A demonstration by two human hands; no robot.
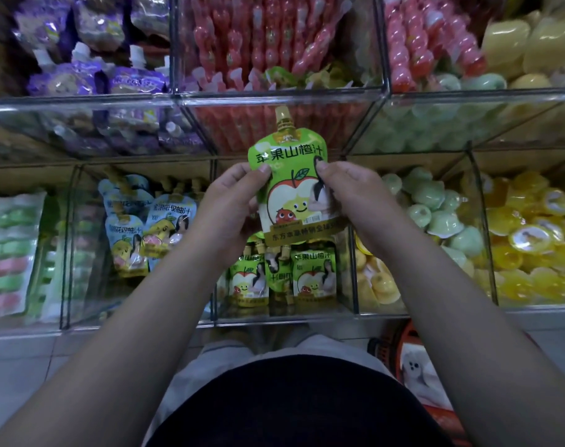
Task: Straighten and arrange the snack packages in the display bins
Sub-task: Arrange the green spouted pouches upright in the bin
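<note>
Green spouted juice pouch (292, 188) is held upright in front of the clear display bins, spout at top, printed face toward the camera. Left hand (232, 201) pinches its left edge, thumb on the front; right hand (348, 195) pinches its right edge the same way. Both hands grip the pouch; neither is free. Holding by opposite edges keeps the soft pouch flat and lets the label be squared up, probably before it is set down.

Directly below the pouch, the middle lower bin (274, 317) holds matching green pouches (313, 275) standing upright, labels forward, in a front row. The held pouch likely belongs there, behind or beside that row.

Neighbouring bins:
- left: pale blue spouted pouches (152, 227), some leaning
- right: green jelly cups (435, 208), then yellow jelly cups (532, 237)
- upper tier: purple pouches (91, 79), red jelly sticks (268, 43)

Judgement: mid-step, pouch lifted, not yet replaced. The spout stands tall, so it could catch on the upper tier's edge.
</note>
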